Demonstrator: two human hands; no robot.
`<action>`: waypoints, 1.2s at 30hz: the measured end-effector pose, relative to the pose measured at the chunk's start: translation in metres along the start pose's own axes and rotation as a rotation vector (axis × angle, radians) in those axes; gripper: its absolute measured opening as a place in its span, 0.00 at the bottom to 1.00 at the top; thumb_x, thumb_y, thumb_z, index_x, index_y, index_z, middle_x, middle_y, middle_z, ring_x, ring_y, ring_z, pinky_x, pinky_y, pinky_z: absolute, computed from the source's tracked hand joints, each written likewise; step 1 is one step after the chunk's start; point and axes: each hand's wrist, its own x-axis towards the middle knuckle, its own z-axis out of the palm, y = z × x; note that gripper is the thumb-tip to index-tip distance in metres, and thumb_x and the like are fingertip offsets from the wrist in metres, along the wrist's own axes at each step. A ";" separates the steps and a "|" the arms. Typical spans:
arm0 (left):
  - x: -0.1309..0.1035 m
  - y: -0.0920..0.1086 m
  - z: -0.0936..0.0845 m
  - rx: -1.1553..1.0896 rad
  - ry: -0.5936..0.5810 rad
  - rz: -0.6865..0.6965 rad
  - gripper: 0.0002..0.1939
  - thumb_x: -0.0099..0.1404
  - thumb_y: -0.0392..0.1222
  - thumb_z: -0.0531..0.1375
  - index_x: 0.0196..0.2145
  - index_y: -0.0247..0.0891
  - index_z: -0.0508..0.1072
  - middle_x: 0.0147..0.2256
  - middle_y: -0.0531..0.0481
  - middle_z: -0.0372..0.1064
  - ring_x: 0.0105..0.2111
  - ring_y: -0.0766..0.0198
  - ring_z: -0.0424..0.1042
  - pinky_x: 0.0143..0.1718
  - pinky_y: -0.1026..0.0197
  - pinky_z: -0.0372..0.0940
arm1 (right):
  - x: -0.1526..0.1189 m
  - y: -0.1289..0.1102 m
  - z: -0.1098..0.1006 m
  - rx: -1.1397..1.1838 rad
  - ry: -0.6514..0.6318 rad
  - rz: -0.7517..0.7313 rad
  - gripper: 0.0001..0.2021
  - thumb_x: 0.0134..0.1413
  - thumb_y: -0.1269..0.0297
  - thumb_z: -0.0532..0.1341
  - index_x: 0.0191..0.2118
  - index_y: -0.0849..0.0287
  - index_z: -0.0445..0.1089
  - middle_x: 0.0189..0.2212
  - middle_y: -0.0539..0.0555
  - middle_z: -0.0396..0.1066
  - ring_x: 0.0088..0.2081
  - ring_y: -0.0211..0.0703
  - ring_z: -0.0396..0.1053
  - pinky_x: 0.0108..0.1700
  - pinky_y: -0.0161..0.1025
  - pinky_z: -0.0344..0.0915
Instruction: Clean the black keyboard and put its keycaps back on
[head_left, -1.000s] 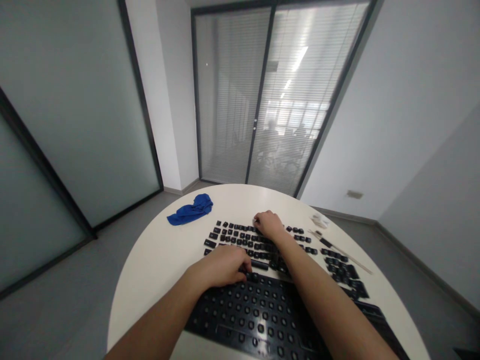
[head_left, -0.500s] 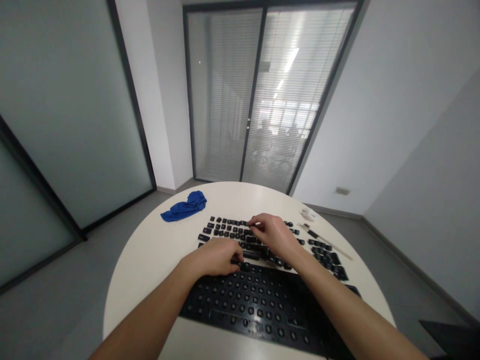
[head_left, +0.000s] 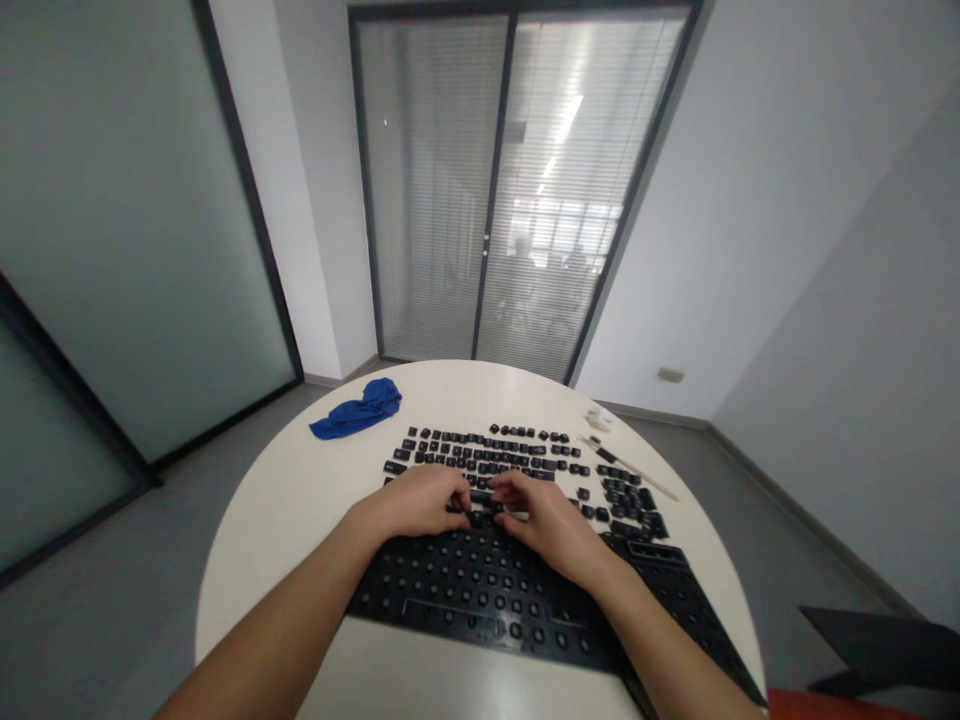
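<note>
A black keyboard base (head_left: 480, 590) without most of its keycaps lies near the front of the round white table. Beyond it, loose black keycaps (head_left: 510, 457) are laid out in rows. At the base's far edge is my left hand (head_left: 424, 500), its thumb and fingers curled near small black keycaps; whether it grips one is too small to tell. Facing it, my right hand (head_left: 544, 510) has thumb and fingers apart around a small gap beside the same far edge, with dark keycaps between the two hands. Nothing clearly shows in its fingers.
A blue cloth (head_left: 360, 408) lies at the table's back left. Toward the right are a thin brush-like stick (head_left: 637, 470), a small whitish item (head_left: 598, 418) and more keycaps (head_left: 630, 500). A black and red object (head_left: 885, 650) stands beyond the table's right edge.
My right hand has come back from the far keycap rows to the base's far edge, next to my left hand. The whole view has shifted slightly.
</note>
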 end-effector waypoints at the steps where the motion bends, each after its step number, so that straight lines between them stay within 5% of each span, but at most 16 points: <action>1: 0.000 0.000 0.000 -0.001 -0.001 -0.003 0.09 0.61 0.45 0.64 0.40 0.43 0.78 0.40 0.50 0.77 0.42 0.57 0.74 0.42 0.60 0.63 | -0.001 0.000 0.002 -0.011 -0.006 -0.001 0.20 0.51 0.77 0.62 0.51 0.56 0.69 0.42 0.53 0.77 0.44 0.44 0.75 0.49 0.42 0.70; 36: -0.001 0.002 0.000 0.017 0.013 0.000 0.09 0.61 0.47 0.64 0.39 0.43 0.77 0.39 0.50 0.77 0.40 0.57 0.74 0.39 0.60 0.63 | 0.001 -0.011 0.006 -0.022 -0.033 0.129 0.17 0.50 0.76 0.66 0.47 0.57 0.74 0.37 0.52 0.80 0.39 0.44 0.76 0.44 0.40 0.70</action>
